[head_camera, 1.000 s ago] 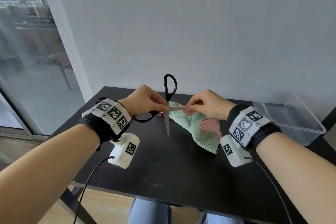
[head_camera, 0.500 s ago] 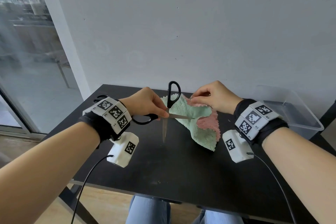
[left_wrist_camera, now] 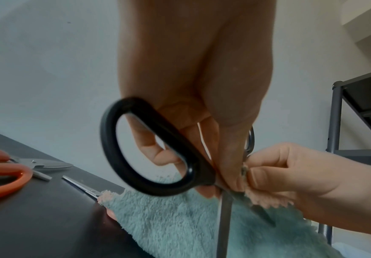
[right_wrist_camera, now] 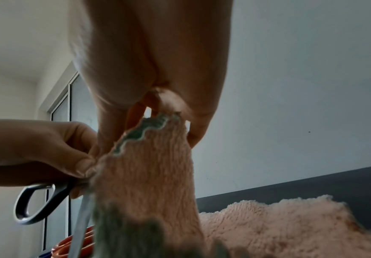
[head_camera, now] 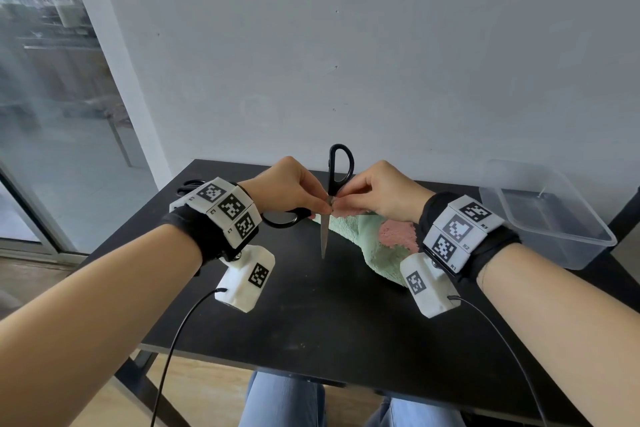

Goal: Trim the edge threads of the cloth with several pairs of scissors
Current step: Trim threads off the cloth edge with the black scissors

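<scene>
Black-handled scissors (head_camera: 332, 194) hang above the black table (head_camera: 311, 315), blades spread wide. One loop (head_camera: 341, 163) points up and one blade (head_camera: 323, 236) points down. My left hand (head_camera: 323, 208) pinches them near the pivot; in the left wrist view the other loop (left_wrist_camera: 149, 148) sits under that hand (left_wrist_camera: 230, 174). My right hand (head_camera: 341, 203) pinches the edge of the green and pink fleece cloth (head_camera: 374, 243) right against the pivot. In the right wrist view the pinched pink flap (right_wrist_camera: 146, 174) rises to the right fingers (right_wrist_camera: 193, 132). The rest of the cloth lies on the table.
Orange-handled scissors (left_wrist_camera: 1, 172) and another steel blade (left_wrist_camera: 80, 186) lie on the table's left part, behind my left wrist. A clear plastic box (head_camera: 554, 218) stands at the right. A dark shelf frame (left_wrist_camera: 356, 108) is beyond it. Wall behind, window left.
My right hand, which had lifted the cloth edge up and to the right, has come back left to meet the left hand at the scissors' pivot. The cloth hangs lower now.
</scene>
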Demonstrator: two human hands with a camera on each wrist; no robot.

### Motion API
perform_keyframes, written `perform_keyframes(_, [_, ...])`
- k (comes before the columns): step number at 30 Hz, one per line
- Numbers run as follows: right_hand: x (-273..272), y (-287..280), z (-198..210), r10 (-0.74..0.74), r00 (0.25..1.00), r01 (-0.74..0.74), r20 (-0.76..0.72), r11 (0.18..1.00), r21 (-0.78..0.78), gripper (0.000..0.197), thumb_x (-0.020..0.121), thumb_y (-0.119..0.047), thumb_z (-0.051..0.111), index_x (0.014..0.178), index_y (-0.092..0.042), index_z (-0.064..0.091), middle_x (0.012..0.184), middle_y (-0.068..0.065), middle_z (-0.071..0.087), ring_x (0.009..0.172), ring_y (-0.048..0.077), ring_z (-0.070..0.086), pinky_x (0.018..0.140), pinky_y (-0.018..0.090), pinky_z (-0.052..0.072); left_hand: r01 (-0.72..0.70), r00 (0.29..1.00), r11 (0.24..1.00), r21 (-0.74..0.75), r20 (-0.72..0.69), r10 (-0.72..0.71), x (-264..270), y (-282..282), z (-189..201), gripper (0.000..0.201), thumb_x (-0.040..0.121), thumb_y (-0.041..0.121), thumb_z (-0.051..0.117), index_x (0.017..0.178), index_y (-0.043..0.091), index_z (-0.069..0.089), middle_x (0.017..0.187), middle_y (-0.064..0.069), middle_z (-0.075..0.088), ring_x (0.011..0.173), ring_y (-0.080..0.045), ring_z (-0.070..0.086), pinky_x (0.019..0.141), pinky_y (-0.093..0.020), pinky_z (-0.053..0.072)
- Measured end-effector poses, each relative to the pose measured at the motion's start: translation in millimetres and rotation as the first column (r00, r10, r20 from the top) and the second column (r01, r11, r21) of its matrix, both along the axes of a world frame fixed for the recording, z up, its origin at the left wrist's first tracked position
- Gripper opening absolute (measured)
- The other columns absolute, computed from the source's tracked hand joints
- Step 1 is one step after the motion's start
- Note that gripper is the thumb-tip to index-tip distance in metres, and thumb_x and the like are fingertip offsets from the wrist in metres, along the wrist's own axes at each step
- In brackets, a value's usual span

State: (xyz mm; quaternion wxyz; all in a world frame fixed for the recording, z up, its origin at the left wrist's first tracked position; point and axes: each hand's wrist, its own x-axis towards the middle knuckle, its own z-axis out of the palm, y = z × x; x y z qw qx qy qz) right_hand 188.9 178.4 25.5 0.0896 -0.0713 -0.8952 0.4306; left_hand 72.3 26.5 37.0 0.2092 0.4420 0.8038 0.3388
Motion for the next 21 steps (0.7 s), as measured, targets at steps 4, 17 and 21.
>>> perform_keyframes(4, [-2.1,-3.1,-0.6,0.000,1.000,0.000,-0.001,1.000,-0.021,0.016,0.077,-0.009,0.076,0.093,-0.005,0.076,0.088,0.003,0.075,0.080,0.005,0.068,0.079,0.015,0.053,-0.024,1.000,0.998,0.055,0.009,0.023,-1.2,0.6,-0.9,0.014,0.072,0.015,0.081,0.083,0.008,0.077,0.073,-0.008,0.071,0.057,0.001,0.058,0.056,-0.005,0.043])
perform_keyframes(17, [1.4,-1.2,2.8,-0.067,0.990,0.028,0.128,0.959,0.280,0.017,0.083,-0.024,0.071,0.095,-0.011,0.073,0.089,0.002,0.069,0.087,0.018,0.063,0.082,0.031,0.049,-0.023,0.999,0.999,0.039,-0.025,0.024,-3.1,0.4,-5.3,0.009,0.073,0.021,0.080,0.078,0.015,0.077,0.077,-0.006,0.074,0.064,-0.003,0.058,0.071,-0.016,0.048])
perform_keyframes(21, [6.4,1.7,4.9,-0.076,0.989,0.032,0.128,0.947,0.320,0.017,0.085,-0.024,0.070,0.096,-0.011,0.073,0.089,0.004,0.067,0.078,0.014,0.055,0.071,0.023,0.043,-0.028,1.000,0.998,0.051,-0.008,0.028,-3.3,-2.1,-1.2,0.009,0.075,0.013,0.079,0.080,0.007,0.076,0.064,0.000,0.068,0.052,0.003,0.054,0.056,-0.005,0.042])
